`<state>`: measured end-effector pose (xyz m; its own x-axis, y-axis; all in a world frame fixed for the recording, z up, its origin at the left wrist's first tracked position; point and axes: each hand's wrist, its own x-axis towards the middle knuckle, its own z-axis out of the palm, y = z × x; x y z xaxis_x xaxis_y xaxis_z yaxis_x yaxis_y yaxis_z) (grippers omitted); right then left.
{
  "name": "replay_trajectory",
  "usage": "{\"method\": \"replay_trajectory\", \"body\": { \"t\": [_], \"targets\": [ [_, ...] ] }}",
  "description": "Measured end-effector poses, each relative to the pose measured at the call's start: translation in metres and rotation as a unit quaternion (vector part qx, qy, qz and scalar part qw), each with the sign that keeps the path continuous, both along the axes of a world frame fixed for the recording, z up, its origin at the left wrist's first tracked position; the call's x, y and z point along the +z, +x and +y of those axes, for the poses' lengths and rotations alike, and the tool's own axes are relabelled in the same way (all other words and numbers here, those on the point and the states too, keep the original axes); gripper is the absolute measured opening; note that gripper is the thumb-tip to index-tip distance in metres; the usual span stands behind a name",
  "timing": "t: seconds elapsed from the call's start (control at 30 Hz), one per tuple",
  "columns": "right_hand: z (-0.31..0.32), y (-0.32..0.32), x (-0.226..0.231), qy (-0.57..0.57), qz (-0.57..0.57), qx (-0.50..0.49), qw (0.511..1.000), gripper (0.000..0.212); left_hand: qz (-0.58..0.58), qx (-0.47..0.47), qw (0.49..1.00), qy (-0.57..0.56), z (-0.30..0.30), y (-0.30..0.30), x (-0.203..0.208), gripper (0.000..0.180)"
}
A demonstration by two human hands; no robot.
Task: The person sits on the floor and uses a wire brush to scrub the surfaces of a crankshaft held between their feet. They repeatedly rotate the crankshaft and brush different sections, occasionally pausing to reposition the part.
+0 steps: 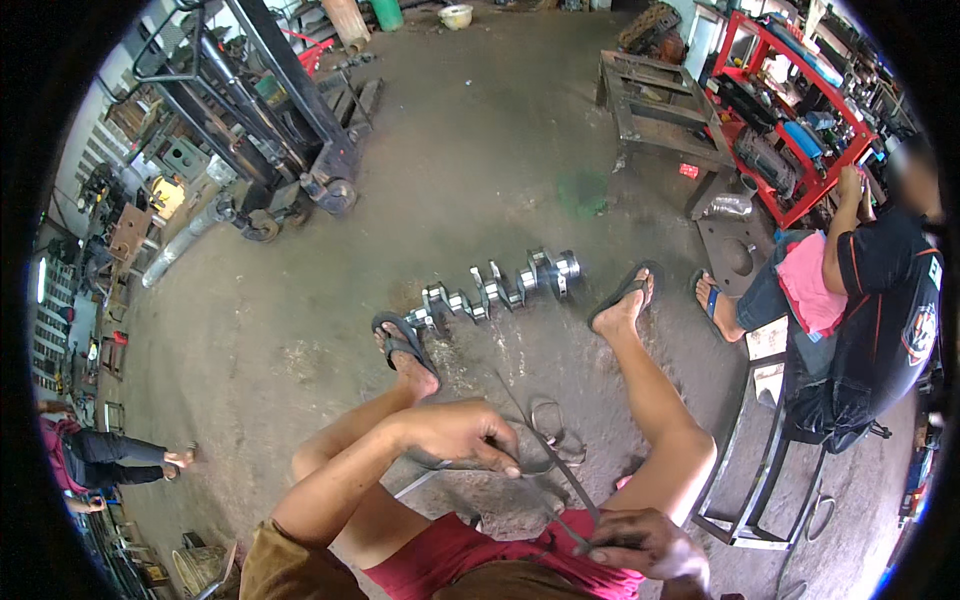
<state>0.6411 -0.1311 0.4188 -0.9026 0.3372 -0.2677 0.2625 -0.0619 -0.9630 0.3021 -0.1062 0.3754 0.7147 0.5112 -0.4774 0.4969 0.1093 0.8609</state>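
My left hand [465,435] is closed in a pinch, thumb against fingers, with part of a long, thin dark strip [553,452] at its fingertips. Lower and to the right, my right hand [645,545] grips the same strip near my lap. Between the hands the strip runs slanting upward, and its slack curls into loops close to the floor. What it is made of does not show. Beyond my hands a shiny metal crankshaft [490,291] lies on the floor between my sandalled feet, its left end beside my left foot.
A co-worker [860,290] sits at the right, near a metal frame [740,530]. Behind stand a red shelf rack [790,215] with parts and a metal bench frame [665,125]. A forklift-like machine [290,130] is at the far left. Another person [110,455] stands at the left edge.
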Motion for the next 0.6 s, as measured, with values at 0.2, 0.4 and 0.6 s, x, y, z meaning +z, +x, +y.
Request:
{"method": "replay_trajectory", "body": {
  "t": [0.2,0.4,0.6],
  "targets": [
    [0.074,-0.068,-0.124,0.026,-0.198,-0.222,0.954,0.027,0.063,0.178,0.98,0.063,0.105,-0.034,-0.107,0.033],
    [0.124,-0.16,-0.366,-0.094,-0.202,-0.398,0.89,0.021,0.158,0.357,0.909,0.148,0.165,-0.093,-0.253,0.031],
    [0.154,-0.202,-0.519,-0.097,-0.315,-0.386,0.862,0.027,0.258,0.435,0.82,0.269,0.211,-0.149,-0.295,0.022]
  ]
}}
